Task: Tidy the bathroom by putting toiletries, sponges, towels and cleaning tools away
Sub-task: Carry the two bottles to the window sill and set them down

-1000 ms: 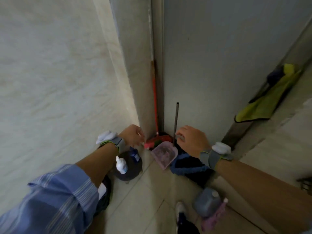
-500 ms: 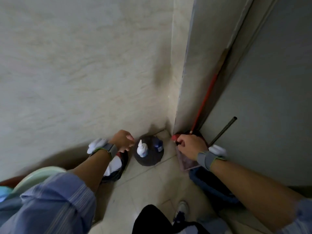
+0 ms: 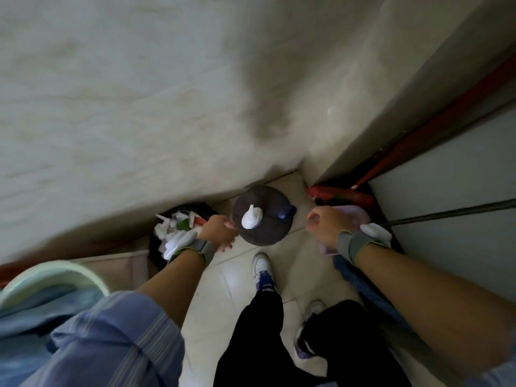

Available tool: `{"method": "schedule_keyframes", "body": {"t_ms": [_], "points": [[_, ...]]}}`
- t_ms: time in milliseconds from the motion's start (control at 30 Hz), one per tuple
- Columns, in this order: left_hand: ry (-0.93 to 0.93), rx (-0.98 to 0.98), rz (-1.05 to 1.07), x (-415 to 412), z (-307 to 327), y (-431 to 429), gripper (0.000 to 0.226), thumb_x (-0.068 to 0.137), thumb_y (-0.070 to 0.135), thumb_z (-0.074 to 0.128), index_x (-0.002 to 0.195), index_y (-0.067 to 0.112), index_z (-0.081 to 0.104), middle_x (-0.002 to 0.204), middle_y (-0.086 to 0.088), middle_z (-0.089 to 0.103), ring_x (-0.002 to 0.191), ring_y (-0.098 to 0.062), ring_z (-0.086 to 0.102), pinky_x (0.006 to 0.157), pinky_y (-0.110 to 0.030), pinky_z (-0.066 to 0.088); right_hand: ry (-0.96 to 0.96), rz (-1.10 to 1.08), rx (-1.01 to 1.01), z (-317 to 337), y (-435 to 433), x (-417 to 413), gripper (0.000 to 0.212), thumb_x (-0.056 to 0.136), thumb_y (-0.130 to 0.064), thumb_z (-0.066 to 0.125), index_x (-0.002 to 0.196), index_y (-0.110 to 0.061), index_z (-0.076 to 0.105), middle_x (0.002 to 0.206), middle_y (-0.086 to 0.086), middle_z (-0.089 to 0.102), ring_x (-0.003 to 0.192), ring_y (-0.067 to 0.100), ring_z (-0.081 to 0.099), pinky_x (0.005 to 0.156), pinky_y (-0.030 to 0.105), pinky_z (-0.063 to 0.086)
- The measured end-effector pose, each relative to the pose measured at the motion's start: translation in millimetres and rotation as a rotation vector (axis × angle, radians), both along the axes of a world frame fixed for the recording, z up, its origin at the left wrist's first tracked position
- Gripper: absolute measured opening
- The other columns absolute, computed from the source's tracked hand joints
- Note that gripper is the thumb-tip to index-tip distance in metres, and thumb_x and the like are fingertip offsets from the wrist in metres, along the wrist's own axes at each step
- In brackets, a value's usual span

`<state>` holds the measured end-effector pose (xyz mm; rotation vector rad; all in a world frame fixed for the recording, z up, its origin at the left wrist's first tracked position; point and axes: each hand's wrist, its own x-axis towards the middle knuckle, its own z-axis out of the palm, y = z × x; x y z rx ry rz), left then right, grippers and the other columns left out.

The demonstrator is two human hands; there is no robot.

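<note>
**Dustpan is right under the right hand, handle pointing off to the right**

Everything's packed into the floor (image 3: 223,303) corner by the door, so what matters is which hand is next to what.

The right hand (image 3: 329,226) sits directly over the pink dustpan (image 3: 356,215). The pan's edge pokes out past the knuckles on the far side. Its long dark metal handle (image 3: 452,210) runs out to the right from behind the wrist, almost level across the view. The red broom head (image 3: 343,194) is on the floor just beyond that hand. Its stick (image 3: 418,141) slants up and to the right along the door frame. So both cleaning tools are on the right hand's side, with their long axes heading away to the right. The left hand is well apart from them.

The right fingers are curled into a loose fist. I honestly can't tell if they're pinching the pan or holding nothing.

The left hand (image 3: 217,233) is by the near-left rim of a dark round tub (image 3: 265,236). The tub has a white pump bottle (image 3: 251,219) and a blue-capped bottle (image 3: 286,213) sticking up out of it. Those fingers are curled down too, and I can't see whether they've got the rim. A stuffed waste bin (image 3: 178,222) sits just left of that hand.

My guess is the right hand handles the pan and the left handles the tub.
</note>
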<state>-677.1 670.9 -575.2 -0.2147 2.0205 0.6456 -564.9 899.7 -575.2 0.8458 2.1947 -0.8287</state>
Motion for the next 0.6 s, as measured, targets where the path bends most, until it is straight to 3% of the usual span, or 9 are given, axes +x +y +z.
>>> {"method": "schedule_keyframes", "body": {"t_ms": [100, 167, 300, 400, 467, 533, 600], "points": [[-0.008, 0.019, 0.062, -16, -28, 11, 0.010, 0.089, 0.009, 0.053, 0.091, 0.004, 0.061, 0.076, -0.016, 0.062, 0.065, -0.029, 0.059, 0.057, -0.032, 0.047, -0.018, -0.108, -0.051, -33, 3, -13, 0.006, 0.086, -0.020, 0.057, 0.089, -0.020, 0.062, 0.093, 0.008, 0.065, 0.090, 0.030, 0.065, 0.080, 0.037, 0.055], [-0.020, 0.011, 0.083, -26, -59, 18, 0.011, 0.091, 0.009, 0.052, 0.092, 0.005, 0.062, 0.080, -0.017, 0.064, 0.063, -0.028, 0.059, 0.057, -0.032, 0.049, -0.071, -0.129, -0.120, -68, 4, -24, 0.014, 0.088, -0.020, 0.056, 0.075, -0.023, 0.053, 0.083, 0.006, 0.057, 0.086, 0.027, 0.059, 0.074, 0.034, 0.048], [-0.034, -0.032, 0.106, -39, -125, 29, 0.016, 0.092, 0.012, 0.053, 0.102, 0.005, 0.063, 0.093, -0.019, 0.067, 0.072, -0.030, 0.069, 0.068, -0.038, 0.059, -0.119, -0.107, -0.125, -146, 10, -38, 0.015, 0.086, -0.019, 0.056, 0.082, -0.005, 0.061, 0.086, 0.019, 0.062, 0.086, 0.035, 0.062, 0.076, 0.039, 0.049], [-0.017, -0.064, 0.092, -43, -153, 37, 0.013, 0.091, 0.014, 0.055, 0.103, 0.010, 0.059, 0.102, -0.017, 0.064, 0.089, -0.035, 0.069, 0.073, -0.040, 0.060, -0.103, -0.108, -0.100, -175, 14, -50, 0.016, 0.082, -0.024, 0.058, 0.068, -0.023, 0.050, 0.084, 0.010, 0.058, 0.080, 0.026, 0.057, 0.070, 0.034, 0.045], [-0.029, -0.097, 0.082, -43, -175, 42, 0.012, 0.089, 0.017, 0.058, 0.100, 0.015, 0.053, 0.102, -0.013, 0.060, 0.093, -0.035, 0.068, 0.076, -0.042, 0.060, -0.088, -0.102, -0.088, -201, 17, -58, 0.008, 0.080, -0.025, 0.062, 0.085, -0.019, 0.060, 0.099, 0.013, 0.062, 0.093, 0.029, 0.060, 0.074, 0.031, 0.043], [-0.068, -0.110, 0.090, -40, -198, 46, 0.028, 0.090, 0.020, 0.060, 0.116, 0.014, 0.053, 0.110, -0.012, 0.057, 0.099, -0.035, 0.066, 0.079, -0.043, 0.059, -0.098, -0.112, -0.070, -230, 17, -61, 0.044, 0.079, -0.032, 0.067, 0.118, -0.014, 0.059, 0.120, 0.013, 0.061, 0.109, 0.033, 0.059, 0.085, 0.032, 0.045], [-0.116, -0.099, 0.123, -38, -217, 49, 0.040, 0.093, 0.020, 0.057, 0.131, 0.013, 0.048, 0.122, -0.015, 0.057, 0.103, -0.035, 0.064, 0.082, -0.046, 0.058, -0.097, -0.109, -0.087, -252, 16, -65, 0.053, 0.077, -0.039, 0.068, 0.123, -0.013, 0.057, 0.122, 0.015, 0.060, 0.110, 0.034, 0.058, 0.087, 0.034, 0.046]]}}
